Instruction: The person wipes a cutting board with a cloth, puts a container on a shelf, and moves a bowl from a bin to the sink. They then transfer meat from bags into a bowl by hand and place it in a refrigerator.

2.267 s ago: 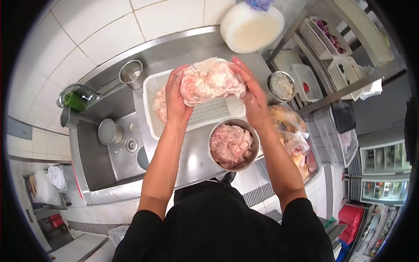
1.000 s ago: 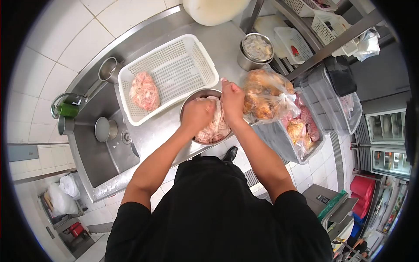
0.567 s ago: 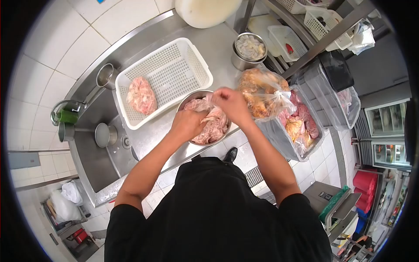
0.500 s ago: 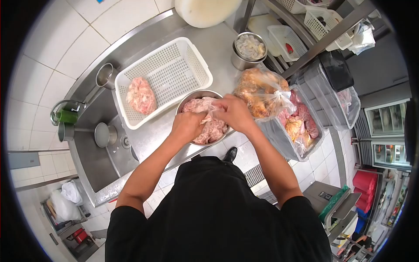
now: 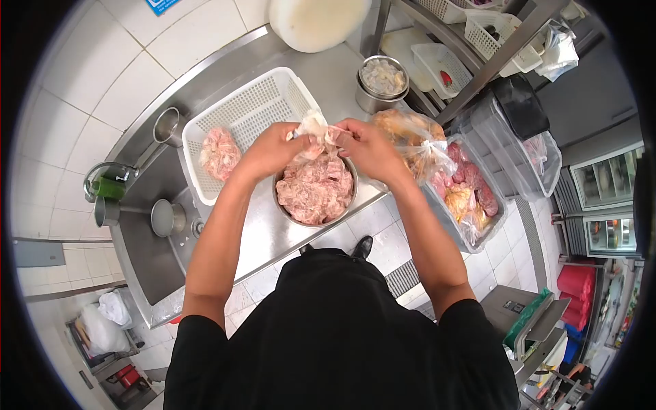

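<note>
A round metal bowl [image 5: 278, 199] full of raw, pale pink meat pieces [image 5: 316, 190] stands on the steel counter in front of me. Over its far rim, my left hand [image 5: 273, 149] pinches the left side of a crumpled, translucent plastic bag [image 5: 313, 128]. My right hand [image 5: 367, 147] has its fingers closed on the right side of that bag. Some pink meat shows against the plastic between my hands. Behind the bowl sits a white perforated basket [image 5: 273, 89], holding a bagged lump of similar meat [image 5: 220, 154] at its left end.
To the right, a knotted bag of brownish meat [image 5: 413, 140] rests beside a grey tub [image 5: 444, 217] of bagged red and yellow meat. Metal pots [image 5: 377, 102] stand at the back. A sink [image 5: 154, 266] with a small pot lies left. Shelving [image 5: 478, 75] rises at the right.
Both hands have risen from the meat toward the bowl's far rim, drawing the plastic bag up between them. More of the meat in the bowl is visible. My view has shifted slightly.
</note>
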Action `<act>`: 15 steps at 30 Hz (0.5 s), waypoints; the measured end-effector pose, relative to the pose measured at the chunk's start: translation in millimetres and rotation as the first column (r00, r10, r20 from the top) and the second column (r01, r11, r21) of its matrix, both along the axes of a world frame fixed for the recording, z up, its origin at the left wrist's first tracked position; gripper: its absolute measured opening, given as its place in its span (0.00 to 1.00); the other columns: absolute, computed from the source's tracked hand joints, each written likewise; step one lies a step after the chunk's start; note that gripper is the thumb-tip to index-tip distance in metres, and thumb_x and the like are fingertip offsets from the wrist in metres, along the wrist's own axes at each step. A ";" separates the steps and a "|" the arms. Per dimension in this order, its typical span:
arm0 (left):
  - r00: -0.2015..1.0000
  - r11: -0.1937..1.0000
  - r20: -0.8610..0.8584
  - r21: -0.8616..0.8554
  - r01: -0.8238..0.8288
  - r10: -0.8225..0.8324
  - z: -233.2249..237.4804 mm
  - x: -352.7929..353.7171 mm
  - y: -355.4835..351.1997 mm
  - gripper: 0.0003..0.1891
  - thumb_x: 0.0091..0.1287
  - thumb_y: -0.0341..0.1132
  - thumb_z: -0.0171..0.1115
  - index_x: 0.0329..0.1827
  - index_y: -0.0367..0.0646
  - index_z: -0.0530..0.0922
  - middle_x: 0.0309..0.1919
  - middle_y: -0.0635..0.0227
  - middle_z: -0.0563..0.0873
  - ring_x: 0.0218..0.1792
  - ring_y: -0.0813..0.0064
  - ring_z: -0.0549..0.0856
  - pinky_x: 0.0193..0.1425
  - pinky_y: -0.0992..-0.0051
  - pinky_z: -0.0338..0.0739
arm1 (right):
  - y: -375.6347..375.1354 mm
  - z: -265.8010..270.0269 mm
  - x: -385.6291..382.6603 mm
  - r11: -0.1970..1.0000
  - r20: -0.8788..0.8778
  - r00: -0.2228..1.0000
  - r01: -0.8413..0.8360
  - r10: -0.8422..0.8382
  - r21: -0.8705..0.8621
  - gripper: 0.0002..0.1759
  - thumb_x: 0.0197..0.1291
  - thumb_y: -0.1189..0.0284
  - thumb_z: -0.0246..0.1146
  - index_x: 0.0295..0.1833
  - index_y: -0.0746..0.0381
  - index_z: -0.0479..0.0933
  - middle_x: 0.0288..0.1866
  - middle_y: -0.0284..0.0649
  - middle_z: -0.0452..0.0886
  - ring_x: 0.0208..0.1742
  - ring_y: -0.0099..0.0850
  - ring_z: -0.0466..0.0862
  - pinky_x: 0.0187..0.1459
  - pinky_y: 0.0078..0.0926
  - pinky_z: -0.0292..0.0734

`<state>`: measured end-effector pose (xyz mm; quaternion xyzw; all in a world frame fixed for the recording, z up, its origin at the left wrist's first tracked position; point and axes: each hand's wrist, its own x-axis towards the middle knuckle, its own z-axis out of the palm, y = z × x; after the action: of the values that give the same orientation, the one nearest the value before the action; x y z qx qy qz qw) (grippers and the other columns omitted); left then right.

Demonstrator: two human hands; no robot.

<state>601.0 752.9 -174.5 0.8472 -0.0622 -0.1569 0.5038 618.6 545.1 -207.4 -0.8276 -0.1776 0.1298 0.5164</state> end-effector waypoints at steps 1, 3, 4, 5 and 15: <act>0.997 0.996 -0.062 -0.076 -0.039 0.035 6.8 1.9 -3.1 0.15 0.68 0.40 0.59 0.46 0.35 0.81 0.34 0.69 0.86 0.33 0.80 0.81 0.39 0.77 0.75 | 8.0 -1.6 -1.1 0.984 -0.024 0.999 0.029 -0.025 0.177 0.13 0.59 0.73 0.62 0.49 0.66 0.77 0.39 0.41 0.82 0.37 0.28 0.80 0.41 0.28 0.76; 0.975 0.972 -0.216 -0.215 -0.090 0.042 -4.6 6.9 -8.7 0.16 0.69 0.39 0.58 0.50 0.36 0.80 0.38 0.66 0.85 0.37 0.80 0.81 0.40 0.78 0.74 | 25.9 -15.4 -0.8 0.934 -0.050 0.998 0.063 -0.048 0.351 0.15 0.58 0.74 0.61 0.51 0.65 0.75 0.43 0.44 0.83 0.39 0.29 0.82 0.42 0.30 0.77; 0.928 0.926 -0.373 -0.342 -0.158 0.020 -16.0 10.1 -11.6 0.16 0.70 0.39 0.56 0.53 0.37 0.78 0.42 0.64 0.84 0.40 0.80 0.81 0.41 0.79 0.74 | 36.1 -32.4 -0.1 0.919 -0.024 0.986 0.164 -0.167 0.358 0.17 0.58 0.76 0.61 0.53 0.65 0.74 0.43 0.42 0.83 0.39 0.29 0.81 0.43 0.29 0.77; 0.918 0.958 -0.395 -0.247 -0.145 0.038 -28.8 15.2 -13.2 0.17 0.71 0.37 0.54 0.58 0.38 0.75 0.48 0.59 0.83 0.46 0.76 0.82 0.45 0.79 0.75 | 42.6 -48.8 1.9 0.891 0.002 0.958 0.265 -0.286 0.369 0.19 0.57 0.78 0.61 0.56 0.64 0.72 0.43 0.41 0.82 0.39 0.28 0.81 0.43 0.29 0.77; 0.936 0.826 -0.140 -0.442 -0.350 0.322 -31.8 23.6 16.1 0.18 0.70 0.39 0.52 0.58 0.39 0.75 0.47 0.60 0.83 0.46 0.69 0.83 0.49 0.72 0.78 | -59.9 -83.2 -18.1 0.029 -0.563 0.819 0.569 -0.112 0.822 0.19 0.61 0.82 0.55 0.57 0.61 0.67 0.50 0.42 0.77 0.52 0.37 0.81 0.51 0.39 0.81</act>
<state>624.6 769.0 -206.3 0.6962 0.0674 -0.0715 0.7111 600.5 485.1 -290.6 -0.2595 0.0847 -0.0072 0.9620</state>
